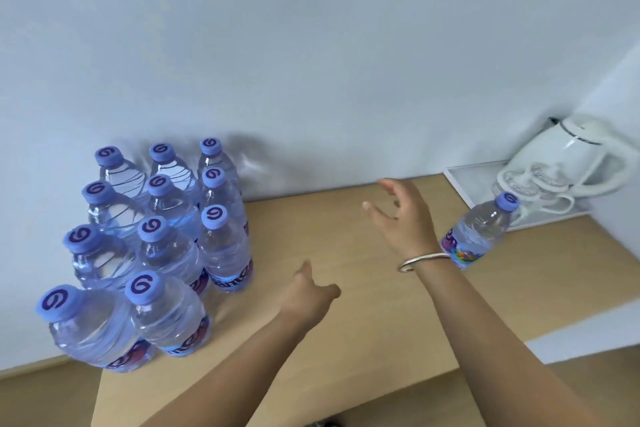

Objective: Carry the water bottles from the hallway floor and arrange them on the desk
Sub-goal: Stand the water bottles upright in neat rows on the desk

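Several clear water bottles (166,246) with blue caps stand upright in tight rows on the left part of the wooden desk (346,340), against the wall. One more bottle (479,232) stands alone at the right, just behind my right wrist. My left hand (313,291) hovers over the desk right of the group, fingers loosely extended and holding nothing. Higher up, my right hand (401,212) hangs over the middle of the desk with fingers spread, empty; a metal bangle sits on its wrist.
A white electric kettle (568,160) and white cups (533,184) sit on a white tray (464,180) in the far right corner. A pale wall runs behind the desk. The desk's front edge lies at the lower right.
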